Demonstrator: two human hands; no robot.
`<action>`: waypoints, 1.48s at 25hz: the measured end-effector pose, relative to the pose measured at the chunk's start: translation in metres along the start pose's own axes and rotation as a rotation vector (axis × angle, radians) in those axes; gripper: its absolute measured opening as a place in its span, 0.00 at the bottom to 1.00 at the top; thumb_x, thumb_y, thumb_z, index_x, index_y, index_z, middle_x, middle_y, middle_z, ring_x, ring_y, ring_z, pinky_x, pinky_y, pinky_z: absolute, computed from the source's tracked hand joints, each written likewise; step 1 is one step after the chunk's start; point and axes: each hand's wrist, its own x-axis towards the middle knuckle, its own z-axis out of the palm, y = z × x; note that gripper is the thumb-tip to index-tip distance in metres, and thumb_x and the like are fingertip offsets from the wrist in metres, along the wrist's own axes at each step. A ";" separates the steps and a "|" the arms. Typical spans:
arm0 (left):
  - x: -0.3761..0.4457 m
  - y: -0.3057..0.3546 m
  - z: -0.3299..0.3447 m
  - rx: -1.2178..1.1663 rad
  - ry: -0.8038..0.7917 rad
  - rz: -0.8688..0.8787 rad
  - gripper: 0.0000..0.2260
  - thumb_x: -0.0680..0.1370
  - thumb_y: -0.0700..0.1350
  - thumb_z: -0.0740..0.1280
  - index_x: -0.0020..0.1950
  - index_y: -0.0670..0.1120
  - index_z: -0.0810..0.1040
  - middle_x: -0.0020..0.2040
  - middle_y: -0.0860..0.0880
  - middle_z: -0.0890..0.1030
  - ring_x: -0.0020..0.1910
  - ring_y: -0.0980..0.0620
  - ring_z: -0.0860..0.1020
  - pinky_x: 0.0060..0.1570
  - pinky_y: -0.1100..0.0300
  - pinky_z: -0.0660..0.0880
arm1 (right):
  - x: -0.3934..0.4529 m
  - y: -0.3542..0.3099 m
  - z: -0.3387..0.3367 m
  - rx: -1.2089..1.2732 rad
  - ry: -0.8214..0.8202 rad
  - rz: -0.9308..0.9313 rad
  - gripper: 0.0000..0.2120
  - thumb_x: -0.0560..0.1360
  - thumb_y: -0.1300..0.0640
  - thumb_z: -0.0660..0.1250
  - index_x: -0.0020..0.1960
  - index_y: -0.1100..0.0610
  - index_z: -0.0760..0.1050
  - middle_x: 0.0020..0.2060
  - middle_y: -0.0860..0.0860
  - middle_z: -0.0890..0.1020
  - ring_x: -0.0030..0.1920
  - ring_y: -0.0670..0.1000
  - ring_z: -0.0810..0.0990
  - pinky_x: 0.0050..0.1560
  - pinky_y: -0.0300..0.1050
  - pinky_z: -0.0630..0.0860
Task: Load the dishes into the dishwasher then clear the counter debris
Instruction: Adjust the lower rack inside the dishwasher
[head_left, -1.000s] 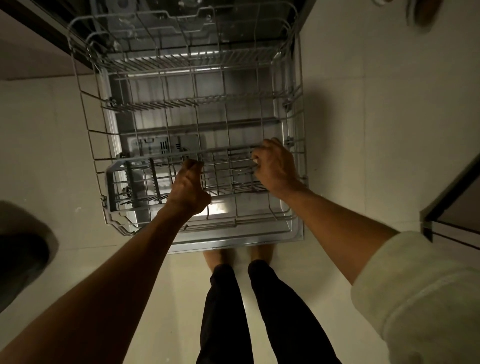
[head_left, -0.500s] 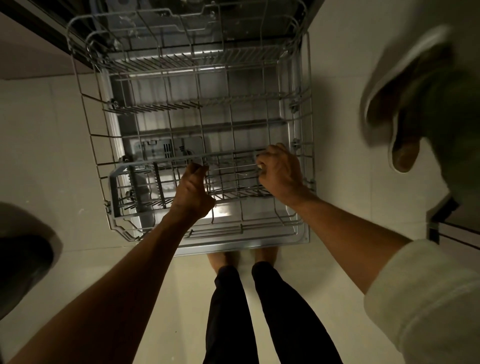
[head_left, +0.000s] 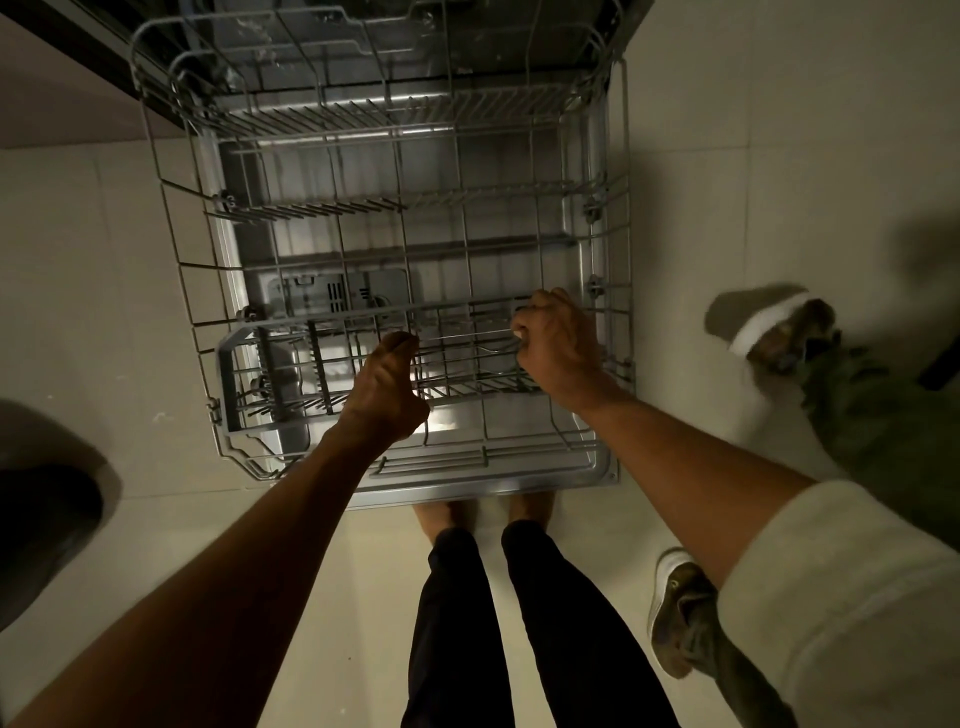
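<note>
**Rack out, both hands on the wire — and someone walking past**

My grip has hardly changed over the last second: my left hand still has its fingers hooked over the front wire of the upper rack, and my right hand is still curled tight around the same rail further along. The rack has barely shifted; it hangs pulled out over the open dishwasher door, with the lower rack showing behind and beneath it. Both look bare — I see no dishes in either, and none anywhere else in view, nor the worktop they would come from.

What has changed is on my right. A second person's feet have come into view on the floor: one shoe planted just beside my right forearm, the other shoe blurred, so mid-step. Half a second ago only one foot showed, higher up.

For the task, I judge this is still preparation: the rack is being positioned and loading has not begun. With someone passing this close to the open door, I would hold the rack steady until they are clear.
</note>
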 end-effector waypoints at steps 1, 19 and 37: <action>-0.001 0.000 -0.001 0.000 0.006 0.010 0.36 0.69 0.33 0.72 0.76 0.37 0.65 0.77 0.39 0.65 0.77 0.44 0.62 0.73 0.59 0.60 | 0.000 -0.001 0.000 -0.015 -0.007 -0.003 0.09 0.65 0.67 0.77 0.44 0.60 0.83 0.43 0.54 0.82 0.48 0.53 0.78 0.44 0.37 0.67; -0.028 0.006 -0.018 -0.009 0.022 0.038 0.39 0.70 0.33 0.71 0.79 0.38 0.58 0.79 0.40 0.61 0.79 0.45 0.58 0.75 0.58 0.60 | -0.009 -0.022 -0.031 -0.103 -0.166 0.004 0.18 0.73 0.61 0.72 0.62 0.62 0.79 0.59 0.57 0.80 0.61 0.56 0.75 0.60 0.48 0.74; -0.214 0.048 -0.169 0.159 0.241 -0.040 0.35 0.80 0.48 0.55 0.81 0.43 0.40 0.81 0.45 0.38 0.80 0.48 0.39 0.79 0.52 0.41 | -0.102 -0.232 -0.167 -0.131 -0.192 -0.181 0.34 0.83 0.45 0.57 0.82 0.60 0.48 0.81 0.56 0.49 0.81 0.54 0.47 0.79 0.50 0.45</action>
